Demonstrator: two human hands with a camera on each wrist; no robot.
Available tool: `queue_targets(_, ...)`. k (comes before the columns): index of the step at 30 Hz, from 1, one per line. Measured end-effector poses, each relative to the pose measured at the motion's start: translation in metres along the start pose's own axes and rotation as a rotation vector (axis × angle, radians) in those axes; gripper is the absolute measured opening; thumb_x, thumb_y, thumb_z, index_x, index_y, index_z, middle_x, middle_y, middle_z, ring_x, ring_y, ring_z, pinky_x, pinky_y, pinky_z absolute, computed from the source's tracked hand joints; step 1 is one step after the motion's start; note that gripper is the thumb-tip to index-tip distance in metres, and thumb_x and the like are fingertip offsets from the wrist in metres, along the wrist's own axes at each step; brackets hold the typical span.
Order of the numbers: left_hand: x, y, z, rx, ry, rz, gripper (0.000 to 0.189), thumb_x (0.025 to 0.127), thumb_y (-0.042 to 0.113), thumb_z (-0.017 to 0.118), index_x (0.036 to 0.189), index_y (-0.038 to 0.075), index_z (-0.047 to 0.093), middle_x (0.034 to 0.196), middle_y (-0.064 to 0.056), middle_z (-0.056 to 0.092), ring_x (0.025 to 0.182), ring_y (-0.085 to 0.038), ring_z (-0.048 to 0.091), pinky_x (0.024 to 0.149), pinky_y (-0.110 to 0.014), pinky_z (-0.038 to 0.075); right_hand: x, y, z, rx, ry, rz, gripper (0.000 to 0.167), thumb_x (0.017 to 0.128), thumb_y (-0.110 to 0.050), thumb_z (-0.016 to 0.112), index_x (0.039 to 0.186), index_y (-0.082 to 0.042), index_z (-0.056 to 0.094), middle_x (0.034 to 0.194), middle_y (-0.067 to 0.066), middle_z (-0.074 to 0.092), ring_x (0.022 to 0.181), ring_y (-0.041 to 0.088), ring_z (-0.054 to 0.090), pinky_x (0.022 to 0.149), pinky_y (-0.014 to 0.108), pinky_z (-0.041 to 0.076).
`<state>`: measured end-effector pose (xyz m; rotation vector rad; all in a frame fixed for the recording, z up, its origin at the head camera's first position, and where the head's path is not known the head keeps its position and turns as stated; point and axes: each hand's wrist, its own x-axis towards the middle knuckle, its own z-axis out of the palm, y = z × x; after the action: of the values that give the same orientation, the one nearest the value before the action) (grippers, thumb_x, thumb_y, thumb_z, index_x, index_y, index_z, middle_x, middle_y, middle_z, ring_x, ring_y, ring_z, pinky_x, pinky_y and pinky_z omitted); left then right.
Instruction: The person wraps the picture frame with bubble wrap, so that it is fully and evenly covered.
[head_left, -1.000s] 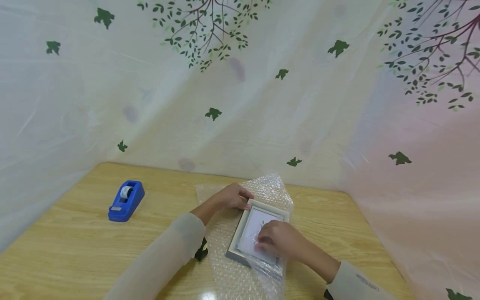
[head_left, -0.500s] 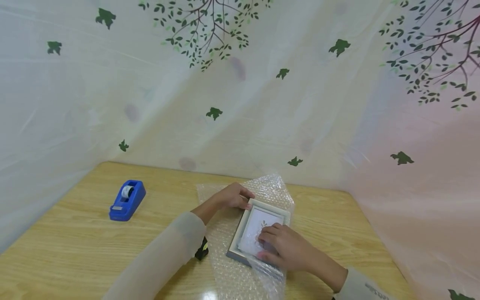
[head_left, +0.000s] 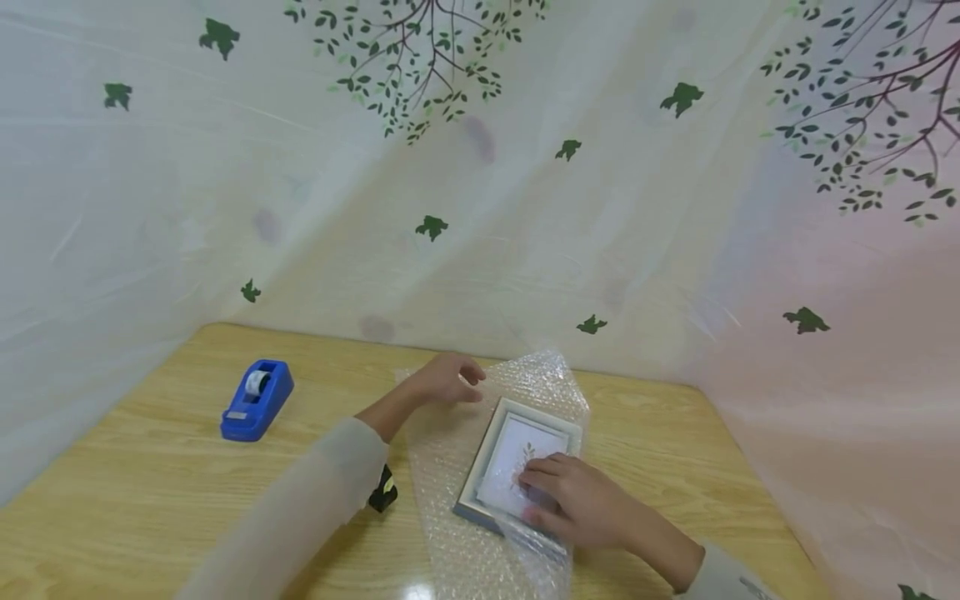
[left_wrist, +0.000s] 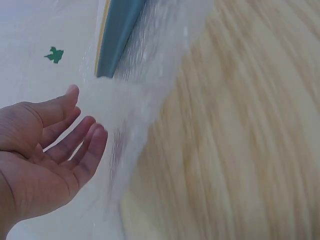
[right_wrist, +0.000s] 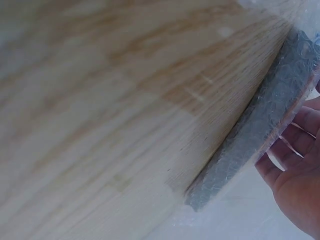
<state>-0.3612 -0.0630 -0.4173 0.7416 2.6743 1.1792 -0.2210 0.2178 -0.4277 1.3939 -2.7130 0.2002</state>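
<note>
A picture frame (head_left: 510, 467) with a pale border and a leafy print lies face up on a sheet of bubble wrap (head_left: 468, 554). Part of the wrap is folded over its near right corner. My right hand (head_left: 585, 504) rests on the frame's right side, fingers loosely bent over the print. In the right wrist view its fingers (right_wrist: 297, 140) reach over the frame's wrapped grey side (right_wrist: 260, 120). Beyond the frame's far left corner, my left hand (head_left: 447, 379) hovers above the wrap, holding nothing. The left wrist view shows this hand (left_wrist: 55, 150) with relaxed fingers, apart from the frame's blue-grey edge (left_wrist: 117, 40).
A blue tape dispenser (head_left: 257, 402) with a roll of tape stands at the left on the wooden table (head_left: 165, 483). A pale curtain (head_left: 337, 208) printed with leaves and branches hangs behind the table and along its sides.
My left hand has let go of the frame's far left corner and moved left and away. The right hand has shifted slightly right and its fingers have settled on the frame.
</note>
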Motion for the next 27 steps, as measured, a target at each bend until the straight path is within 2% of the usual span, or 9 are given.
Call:
queue_targets(3, -0.003, -0.006, -0.013, 0.111, 0.038, 0.001, 0.036, 0.088, 0.014, 0.08, 0.118, -0.003, 0.07, 0.115, -0.018, 0.072, 0.11, -0.032, 0.066, 0.097, -0.041, 0.052, -0.004, 0.001, 0.0, 0.01, -0.008, 0.001, 0.046, 0.105, -0.041, 0.055, 0.133, -0.007, 0.067, 0.132, 0.008, 0.067, 0.121, 0.026, 0.061, 0.101, 0.047, 0.05)
queue_targets(6, -0.009, -0.01, -0.026, 0.227, 0.072, -0.023, 0.037, 0.088, 0.015, 0.079, 0.119, -0.003, 0.07, 0.117, -0.019, 0.071, 0.112, -0.035, 0.065, 0.099, -0.047, 0.05, -0.007, 0.002, 0.001, 0.018, -0.012, 0.0, 0.047, 0.105, -0.042, 0.054, 0.135, -0.007, 0.066, 0.134, 0.008, 0.065, 0.123, 0.027, 0.06, 0.102, 0.047, 0.05)
queue_targets(10, -0.02, -0.014, -0.04, 0.335, 0.112, -0.125, 0.043, 0.089, 0.019, 0.079, 0.126, 0.0, 0.068, 0.125, -0.019, 0.068, 0.116, -0.038, 0.062, 0.099, -0.052, 0.05, -0.009, 0.002, 0.0, 0.031, -0.007, -0.008, 0.047, 0.105, -0.041, 0.055, 0.135, -0.006, 0.065, 0.135, 0.008, 0.065, 0.125, 0.026, 0.059, 0.102, 0.047, 0.05)
queue_targets(13, -0.027, -0.019, -0.046, 0.337, 0.122, -0.2, 0.049, 0.089, 0.022, 0.08, 0.13, 0.0, 0.065, 0.129, -0.02, 0.065, 0.119, -0.039, 0.06, 0.099, -0.053, 0.05, -0.01, 0.001, -0.002, 0.033, 0.002, -0.016, 0.046, 0.105, -0.039, 0.056, 0.135, -0.005, 0.066, 0.135, 0.009, 0.065, 0.125, 0.027, 0.059, 0.103, 0.047, 0.05)
queue_targets(19, -0.034, -0.032, -0.052, 0.198, 0.106, -0.272, 0.059, 0.088, 0.02, 0.081, 0.135, -0.008, 0.057, 0.129, -0.027, 0.063, 0.119, -0.04, 0.061, 0.097, -0.049, 0.053, -0.014, 0.001, -0.003, 0.041, -0.007, -0.028, 0.045, 0.105, -0.036, 0.055, 0.137, -0.006, 0.064, 0.14, 0.01, 0.063, 0.13, 0.029, 0.057, 0.105, 0.05, 0.048)
queue_targets(21, -0.036, -0.035, -0.052, 0.142, 0.112, -0.3, 0.061, 0.088, 0.02, 0.081, 0.136, -0.009, 0.055, 0.126, -0.026, 0.065, 0.114, -0.038, 0.064, 0.093, -0.045, 0.055, -0.015, 0.002, -0.003, 0.052, -0.015, -0.026, 0.046, 0.105, -0.036, 0.054, 0.139, -0.006, 0.063, 0.142, 0.01, 0.061, 0.132, 0.03, 0.056, 0.106, 0.051, 0.047)
queue_targets(24, -0.04, -0.037, -0.05, -0.082, 0.108, -0.37, 0.064, 0.089, 0.014, 0.079, 0.141, -0.009, 0.049, 0.117, -0.023, 0.066, 0.097, -0.031, 0.068, 0.084, -0.04, 0.058, -0.017, 0.002, -0.002, 0.073, -0.033, -0.013, 0.047, 0.105, -0.036, 0.053, 0.142, -0.007, 0.06, 0.145, 0.01, 0.059, 0.135, 0.031, 0.053, 0.108, 0.052, 0.045)
queue_targets(27, -0.045, -0.035, -0.048, -0.355, 0.117, -0.432, 0.066, 0.091, 0.007, 0.076, 0.146, -0.009, 0.041, 0.108, -0.018, 0.066, 0.086, -0.025, 0.067, 0.076, -0.037, 0.059, -0.018, 0.002, -0.002, 0.084, -0.041, -0.004, 0.048, 0.105, -0.037, 0.053, 0.144, -0.008, 0.059, 0.147, 0.01, 0.057, 0.137, 0.032, 0.051, 0.108, 0.053, 0.044)
